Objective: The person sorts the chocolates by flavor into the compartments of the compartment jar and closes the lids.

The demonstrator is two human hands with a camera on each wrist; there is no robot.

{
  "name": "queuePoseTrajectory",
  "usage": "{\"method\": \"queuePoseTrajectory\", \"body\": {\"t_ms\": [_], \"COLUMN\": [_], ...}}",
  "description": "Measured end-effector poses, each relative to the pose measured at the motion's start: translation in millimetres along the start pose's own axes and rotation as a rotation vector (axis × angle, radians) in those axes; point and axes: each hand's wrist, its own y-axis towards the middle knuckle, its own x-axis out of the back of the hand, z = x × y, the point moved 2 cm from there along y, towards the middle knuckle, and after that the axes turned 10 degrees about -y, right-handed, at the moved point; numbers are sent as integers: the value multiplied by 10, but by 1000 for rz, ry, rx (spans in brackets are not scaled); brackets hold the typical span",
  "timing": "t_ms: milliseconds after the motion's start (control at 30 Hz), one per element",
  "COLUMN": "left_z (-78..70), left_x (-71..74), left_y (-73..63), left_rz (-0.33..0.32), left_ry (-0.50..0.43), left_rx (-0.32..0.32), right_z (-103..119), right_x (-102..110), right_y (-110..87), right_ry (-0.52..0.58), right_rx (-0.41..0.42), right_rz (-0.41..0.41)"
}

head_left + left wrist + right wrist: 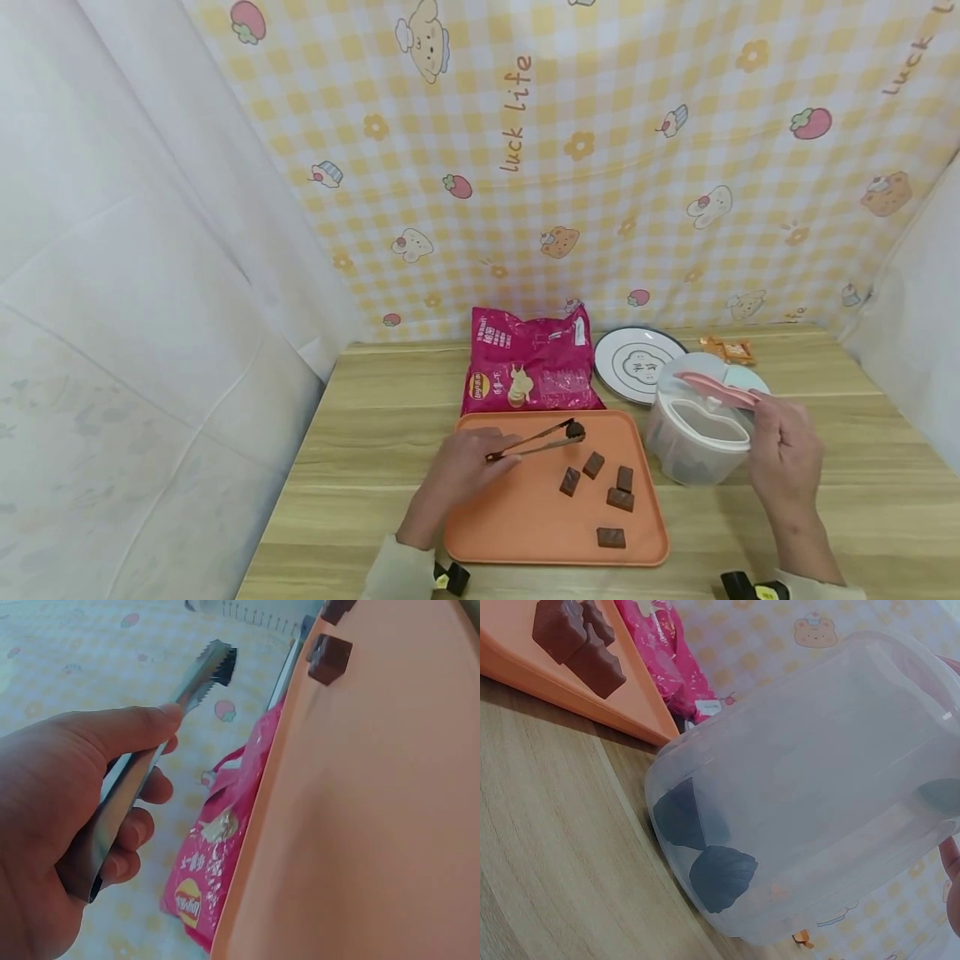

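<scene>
My left hand grips metal tongs over the orange tray. Between the serrated tips is a small dark chocolate piece. At the tray's right, my right hand pinches the raised pink lid of a translucent storage container. Under that lid a compartment stands uncovered; a white lid and a pale green lid cover other sections. Dark ridged pieces show through the container wall in the right wrist view. Several brown chocolate blocks lie on the tray's right half.
Behind the tray lies a magenta snack bag. A white plate with a dark rim sits partly behind the container, near orange wrapped packets. A checked cloth hangs along the back edge of the wooden table.
</scene>
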Motion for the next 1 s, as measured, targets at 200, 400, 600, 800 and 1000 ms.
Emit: {"method": "queuePoseTrajectory", "body": {"t_ms": [200, 400, 600, 800, 1000], "left_z": [-108, -231, -390, -543, -704], "left_x": [-91, -198, -259, -283, -358], "left_y": [74, 131, 216, 322, 462], "left_rz": [-119, -192, -226, -239, -234], "left_ry": [-71, -123, -148, -144, -155], "left_rx": [-109, -173, -226, -236, -247], "right_z": [-13, -27, -57, 3, 6], "right_x": [7, 17, 1, 2, 9], "right_y": [-2, -12, -21, -12, -15], "right_ry": [-3, 6, 19, 20, -12], "right_rx": [-5, -10, -11, 1, -35], "right_rz": [32, 52, 7, -6, 12]}}
